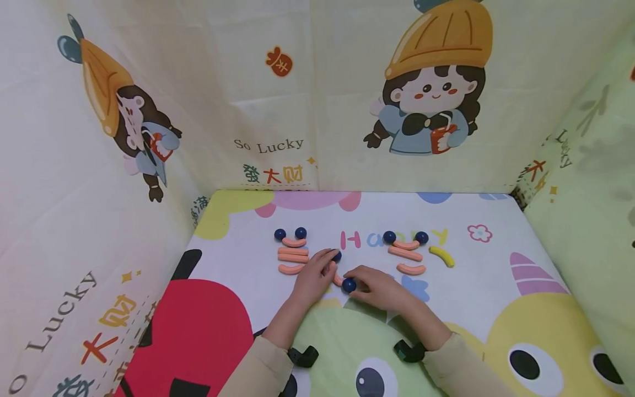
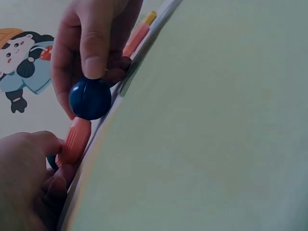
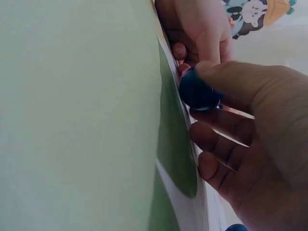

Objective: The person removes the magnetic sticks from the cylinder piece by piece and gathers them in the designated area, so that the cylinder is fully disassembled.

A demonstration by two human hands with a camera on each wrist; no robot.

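Note:
My right hand (image 1: 379,286) pinches a dark blue ball (image 1: 349,285) between thumb and fingers, low over the printed mat. In the right wrist view the thumb lies on top of this ball (image 3: 198,91). The ball touches one end of a pink curved sausage-shaped piece (image 1: 338,279). My left hand (image 1: 313,279) pinches that piece (image 2: 77,139) near its other end, as the left wrist view shows. A second blue ball (image 1: 337,256) lies by the left fingertips, partly hidden behind them.
Left of the hands lie two blue balls (image 1: 280,235) and several pink pieces (image 1: 292,258). To the right is a similar group of blue balls (image 1: 389,237) and pink pieces (image 1: 405,253). A yellow curved piece (image 1: 441,256) lies beside it. Printed cloth walls (image 1: 278,116) enclose the mat.

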